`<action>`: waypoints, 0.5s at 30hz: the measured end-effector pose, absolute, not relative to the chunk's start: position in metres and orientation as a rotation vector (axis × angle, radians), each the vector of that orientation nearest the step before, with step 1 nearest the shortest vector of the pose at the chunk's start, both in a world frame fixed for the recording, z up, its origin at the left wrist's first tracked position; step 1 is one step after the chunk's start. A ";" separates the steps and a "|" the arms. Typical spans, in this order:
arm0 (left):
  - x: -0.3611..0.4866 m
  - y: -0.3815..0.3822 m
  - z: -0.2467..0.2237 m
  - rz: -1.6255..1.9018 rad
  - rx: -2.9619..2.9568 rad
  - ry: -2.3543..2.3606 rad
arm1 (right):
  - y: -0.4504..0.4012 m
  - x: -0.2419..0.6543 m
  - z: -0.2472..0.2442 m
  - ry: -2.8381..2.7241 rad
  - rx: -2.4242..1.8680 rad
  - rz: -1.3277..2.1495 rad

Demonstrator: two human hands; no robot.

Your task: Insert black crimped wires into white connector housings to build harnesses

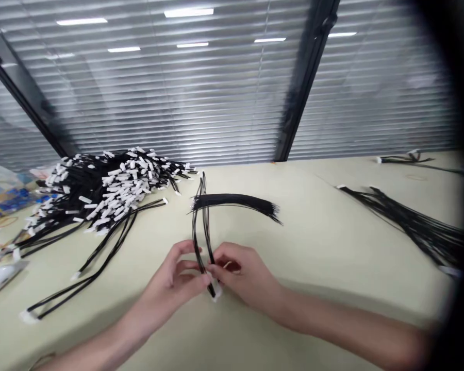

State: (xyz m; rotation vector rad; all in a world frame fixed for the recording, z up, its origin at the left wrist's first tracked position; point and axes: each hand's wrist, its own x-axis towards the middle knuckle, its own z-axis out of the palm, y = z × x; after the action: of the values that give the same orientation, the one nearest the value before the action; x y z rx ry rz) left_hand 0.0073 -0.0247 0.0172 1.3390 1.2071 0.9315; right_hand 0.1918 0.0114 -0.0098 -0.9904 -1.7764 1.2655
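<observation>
Between my two hands is a wire harness [206, 232] of thin black wires, with a white connector [215, 291] at its near end. My left hand [181, 278] pinches the wires close to that connector, thumb on top. From the other side, my right hand [237, 270] grips the right-hand wires just above the connector. The harness runs away from me to a small white end at the back, crossing over a bundle of loose black wires [237, 200] that lies crosswise on the table [313, 247].
A big heap of black harnesses with white connectors [119, 185] sits at the left back. Single harnesses [96, 268] lie in front of it. At far left are a white object [0, 278] and blue pieces [13, 201]. More black harnesses [410, 219] lie right. Blinds-backed glass [178, 93] bounds the table.
</observation>
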 end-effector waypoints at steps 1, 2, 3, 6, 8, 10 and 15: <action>0.011 -0.022 0.015 0.909 1.336 1.185 | 0.010 0.190 -0.011 -1.779 -0.994 1.281; 0.013 -0.020 0.014 0.904 1.347 1.169 | 0.009 0.189 -0.012 -1.771 -0.998 1.302; 0.014 -0.018 0.013 0.908 1.360 1.161 | 0.009 0.188 -0.013 -1.753 -1.005 1.324; 0.009 -0.014 0.011 0.924 1.404 1.130 | 0.014 0.189 -0.015 -1.669 -1.045 1.377; 0.003 -0.013 0.011 0.934 1.441 1.099 | 0.021 0.193 -0.015 -1.618 -1.083 1.390; -0.003 -0.014 0.009 0.939 1.499 1.060 | 0.028 0.197 -0.015 -1.593 -1.118 1.402; -0.012 -0.025 0.006 0.846 1.645 0.965 | 0.037 0.202 -0.015 -1.610 -1.145 1.452</action>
State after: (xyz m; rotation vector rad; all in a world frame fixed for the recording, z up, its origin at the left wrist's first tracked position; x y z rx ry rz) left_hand -0.0118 -0.0245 0.0064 1.6445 0.9648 0.8462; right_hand 0.2024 0.0374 -0.0154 -1.1450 -1.6096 1.4517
